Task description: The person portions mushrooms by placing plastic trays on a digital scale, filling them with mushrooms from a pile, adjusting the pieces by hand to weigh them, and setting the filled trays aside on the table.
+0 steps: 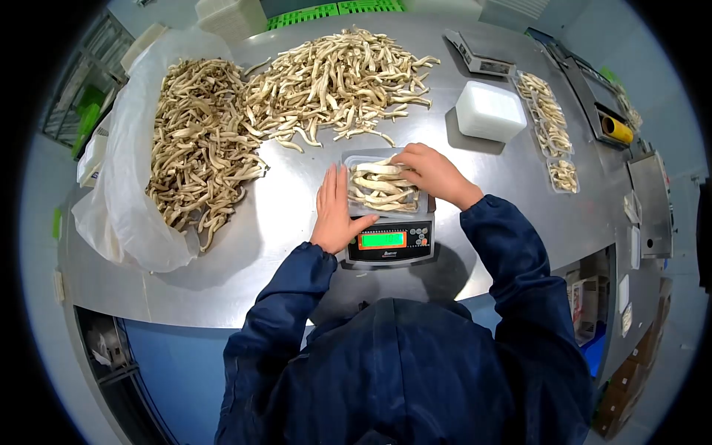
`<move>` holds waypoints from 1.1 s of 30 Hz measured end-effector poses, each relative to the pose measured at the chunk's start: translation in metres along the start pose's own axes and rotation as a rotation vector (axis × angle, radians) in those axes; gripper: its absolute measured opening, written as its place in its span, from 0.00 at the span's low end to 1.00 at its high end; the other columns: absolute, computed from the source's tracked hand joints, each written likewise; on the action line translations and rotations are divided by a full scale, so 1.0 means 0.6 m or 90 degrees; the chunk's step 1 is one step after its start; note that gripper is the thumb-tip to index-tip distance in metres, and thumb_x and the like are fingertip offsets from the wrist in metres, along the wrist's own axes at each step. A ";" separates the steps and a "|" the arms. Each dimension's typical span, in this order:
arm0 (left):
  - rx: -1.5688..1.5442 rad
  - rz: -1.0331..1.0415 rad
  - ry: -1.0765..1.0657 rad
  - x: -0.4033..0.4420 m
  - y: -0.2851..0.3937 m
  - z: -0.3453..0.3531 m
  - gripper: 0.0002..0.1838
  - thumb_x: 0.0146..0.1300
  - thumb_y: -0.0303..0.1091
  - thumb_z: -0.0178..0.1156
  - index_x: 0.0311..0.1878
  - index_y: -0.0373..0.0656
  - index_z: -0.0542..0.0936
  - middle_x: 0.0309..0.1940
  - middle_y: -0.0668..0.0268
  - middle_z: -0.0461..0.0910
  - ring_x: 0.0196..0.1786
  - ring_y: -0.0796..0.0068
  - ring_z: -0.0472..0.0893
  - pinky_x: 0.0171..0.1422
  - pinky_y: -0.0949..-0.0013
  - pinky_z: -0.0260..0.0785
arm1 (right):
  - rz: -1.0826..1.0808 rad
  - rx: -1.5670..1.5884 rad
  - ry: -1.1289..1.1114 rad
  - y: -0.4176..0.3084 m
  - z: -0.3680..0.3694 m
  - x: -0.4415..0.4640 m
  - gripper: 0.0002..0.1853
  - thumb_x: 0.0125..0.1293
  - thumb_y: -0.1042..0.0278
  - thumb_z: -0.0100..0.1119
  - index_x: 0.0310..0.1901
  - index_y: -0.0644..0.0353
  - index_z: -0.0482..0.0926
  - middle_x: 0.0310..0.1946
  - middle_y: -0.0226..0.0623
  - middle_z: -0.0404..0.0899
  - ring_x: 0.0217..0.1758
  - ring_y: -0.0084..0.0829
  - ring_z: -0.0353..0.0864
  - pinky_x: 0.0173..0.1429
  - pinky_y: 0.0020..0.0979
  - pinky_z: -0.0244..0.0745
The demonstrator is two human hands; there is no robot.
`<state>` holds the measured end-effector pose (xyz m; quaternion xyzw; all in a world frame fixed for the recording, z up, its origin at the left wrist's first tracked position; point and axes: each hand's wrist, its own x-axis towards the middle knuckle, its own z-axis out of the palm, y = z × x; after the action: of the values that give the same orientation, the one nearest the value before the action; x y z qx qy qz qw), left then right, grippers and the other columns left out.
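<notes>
A clear plastic tray of pale, long mushrooms (382,187) rests on a digital scale (391,251) with a lit green display. My left hand (335,211) lies along the tray's left side, fingers stretched out and thumb pointing right above the display. At the tray's upper right, my right hand (434,174) has its fingers bent over the mushrooms; whether a mushroom is between the fingertips is hidden. Beyond the scale spreads a pile of pale mushrooms (341,81). Browner mushrooms (200,133) lie heaped to the left, beside a white plastic bag (122,178).
A stack of white trays (490,111) stands right of the scale. Several filled trays (550,122) form a column farther right. Another scale (482,55) sits at the back, and a yellow roll (617,130) at the far right. The metal table's front edge is near my body.
</notes>
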<state>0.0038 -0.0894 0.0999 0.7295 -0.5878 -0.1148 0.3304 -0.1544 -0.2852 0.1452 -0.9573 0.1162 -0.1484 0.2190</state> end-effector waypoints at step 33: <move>-0.149 -0.012 -0.082 0.017 -0.026 -0.006 0.65 0.42 0.44 0.76 0.73 0.33 0.39 0.73 0.41 0.42 0.75 0.44 0.46 0.77 0.57 0.42 | 0.018 -0.085 -0.052 -0.049 -0.009 -0.065 0.06 0.56 0.70 0.58 0.35 0.58 0.80 0.35 0.36 0.73 0.44 0.39 0.73 0.49 0.38 0.69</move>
<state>0.0206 -0.0964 0.0952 0.6827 -0.5836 -0.2319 0.3736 -0.1878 -0.2505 0.1543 -0.9733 0.1303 -0.0982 0.1615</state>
